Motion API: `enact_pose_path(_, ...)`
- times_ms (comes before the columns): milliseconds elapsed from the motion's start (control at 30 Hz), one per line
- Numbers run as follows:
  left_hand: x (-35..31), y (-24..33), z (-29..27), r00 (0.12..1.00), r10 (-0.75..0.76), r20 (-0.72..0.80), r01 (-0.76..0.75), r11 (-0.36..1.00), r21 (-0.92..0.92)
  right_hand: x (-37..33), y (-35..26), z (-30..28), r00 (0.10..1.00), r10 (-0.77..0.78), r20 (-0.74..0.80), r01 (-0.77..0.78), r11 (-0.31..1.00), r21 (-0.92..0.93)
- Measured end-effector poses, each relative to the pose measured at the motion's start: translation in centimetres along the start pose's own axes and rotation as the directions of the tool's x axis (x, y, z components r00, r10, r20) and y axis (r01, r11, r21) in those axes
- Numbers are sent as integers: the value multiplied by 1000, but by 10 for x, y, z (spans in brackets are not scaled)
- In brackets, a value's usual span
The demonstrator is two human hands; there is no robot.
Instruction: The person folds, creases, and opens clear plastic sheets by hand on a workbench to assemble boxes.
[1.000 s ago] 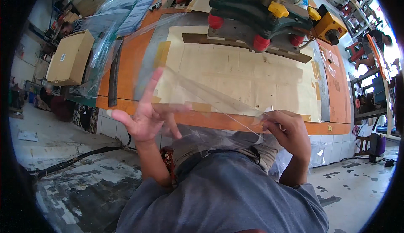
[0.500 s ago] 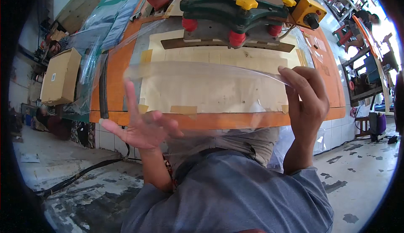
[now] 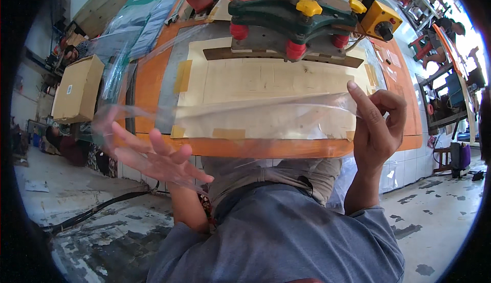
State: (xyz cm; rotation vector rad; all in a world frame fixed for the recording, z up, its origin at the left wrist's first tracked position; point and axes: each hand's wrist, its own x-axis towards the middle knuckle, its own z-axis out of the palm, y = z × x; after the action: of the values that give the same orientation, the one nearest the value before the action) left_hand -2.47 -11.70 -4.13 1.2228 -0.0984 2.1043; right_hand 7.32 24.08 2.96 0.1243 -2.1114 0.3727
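A sheet of clear plastic film (image 3: 266, 110) stretches between my hands, in front of the press. My right hand (image 3: 379, 124) pinches its right end, with the thumb up and the fingers curled. On the left, my left hand (image 3: 158, 157) is open, fingers spread, partly seen through the film, which drapes around it. Beneath the film lies a pale cream board (image 3: 266, 81), taped at its edges with tan tape (image 3: 229, 133). The board rests on the orange worktable (image 3: 220, 150).
Over the table's far side hangs a green press head (image 3: 291, 14) with yellow knobs and red feet. A yellow control box (image 3: 381, 19) is at its right. Left stands a cardboard box (image 3: 76, 89), beside plastic sheets (image 3: 148, 12). Another person (image 3: 450, 29) sits far right.
My left hand has moved left and its fingers have turned, leaving the film's left part loose around it. The right hand keeps its hold, with little movement. The film's upper edge hangs lower.
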Motion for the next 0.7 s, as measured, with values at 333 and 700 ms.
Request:
enact_pose_path(333,-8,-46,-35,892,329,-311,-393,904,-171,-6,-6,2,1000,13,1,-13,1000,16)
enact_pose_path(700,20,-56,-15,907,207,-367,210,531,821,-12,-4,5,998,60,12,-60,997,49)
